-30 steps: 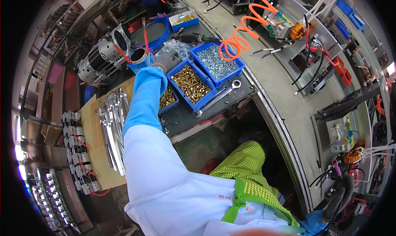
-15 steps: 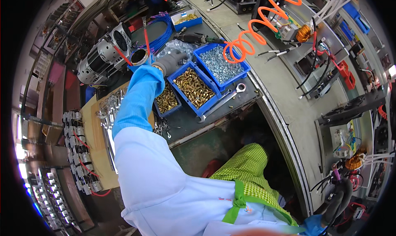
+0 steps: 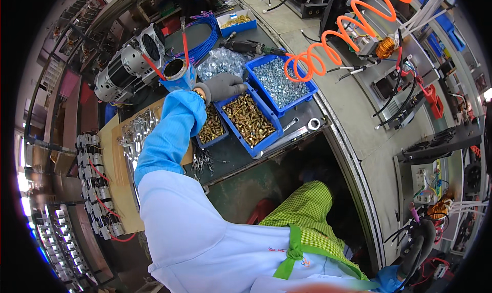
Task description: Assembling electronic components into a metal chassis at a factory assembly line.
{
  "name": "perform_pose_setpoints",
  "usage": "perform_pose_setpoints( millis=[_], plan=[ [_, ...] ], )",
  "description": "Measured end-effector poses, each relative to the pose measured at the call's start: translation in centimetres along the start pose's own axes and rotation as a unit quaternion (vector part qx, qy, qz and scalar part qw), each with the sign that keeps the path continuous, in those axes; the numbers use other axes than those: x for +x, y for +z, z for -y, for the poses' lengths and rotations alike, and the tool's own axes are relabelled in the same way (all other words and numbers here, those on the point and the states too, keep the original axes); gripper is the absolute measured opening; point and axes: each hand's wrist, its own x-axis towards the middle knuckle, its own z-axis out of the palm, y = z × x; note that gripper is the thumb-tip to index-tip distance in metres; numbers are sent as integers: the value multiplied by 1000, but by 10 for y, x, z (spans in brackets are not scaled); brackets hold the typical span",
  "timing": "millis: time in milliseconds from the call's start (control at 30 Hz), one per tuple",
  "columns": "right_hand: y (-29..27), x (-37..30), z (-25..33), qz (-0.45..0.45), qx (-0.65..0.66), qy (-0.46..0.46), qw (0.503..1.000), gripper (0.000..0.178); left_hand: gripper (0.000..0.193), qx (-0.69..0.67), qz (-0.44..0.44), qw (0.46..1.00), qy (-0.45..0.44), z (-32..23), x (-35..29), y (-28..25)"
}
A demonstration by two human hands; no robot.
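Note:
My left hand (image 3: pixel 221 87), in a grey glove and blue sleeve cover, grips the far rim of a blue bin (image 3: pixel 237 134) filled with brass-coloured bolts (image 3: pixel 248 119). A smaller blue bin (image 3: pixel 215 139) of similar bolts stands under my left wrist. Beside them is a blue bin (image 3: pixel 310 88) of silvery nuts. Wrenches (image 3: pixel 294 134) lie against the bolt bin's near side. At the far lower right, my gloved right hand (image 3: pixel 421 244) is closed beside black cables and a purple-tipped piece (image 3: pixel 414 212); what it holds is hidden.
A blue can (image 3: pixel 179 78) with red-handled tools, a clear plastic bag (image 3: pixel 220 62), a black power tool (image 3: pixel 251 48) and a blue-white box (image 3: pixel 237 22) stand behind. An orange coiled hose (image 3: pixel 330 49) hangs over the metal rail. Metal motor-like units (image 3: pixel 123 70) are at left.
My left hand has come toward me onto the bolt bin's rim. That bin has slid nearer, and the wrenches have shifted right and nearer with it. My right hand stays about where it was.

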Motion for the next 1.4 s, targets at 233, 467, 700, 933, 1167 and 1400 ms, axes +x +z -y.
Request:
perform_pose_setpoints(
  millis=[233,467,700,933,1167,1400],
  plan=[
    [4,10,5,26,-65,-8,998,46,41,29,-21,998,50,21,5,-29],
    [10,6,4,4,-19,0,1000,43,58,171,92,980,49,15,2,-3],
    [17,13,5,3,-45,-17,999,44,52,182,72,979,56,19,12,-1],
    [5,-2,-1,-17,-18,-5,1000,45,43,155,23,986,-56,17,15,10],
    [-8,-14,-8,-17,-59,-29,998,44,35,17,-107,992,-62,55,-6,-1],
    [-16,-18,-11,-26,-6,-5,1000,45,25,-308,-284,883,-211,47,-10,2]
  ],
)
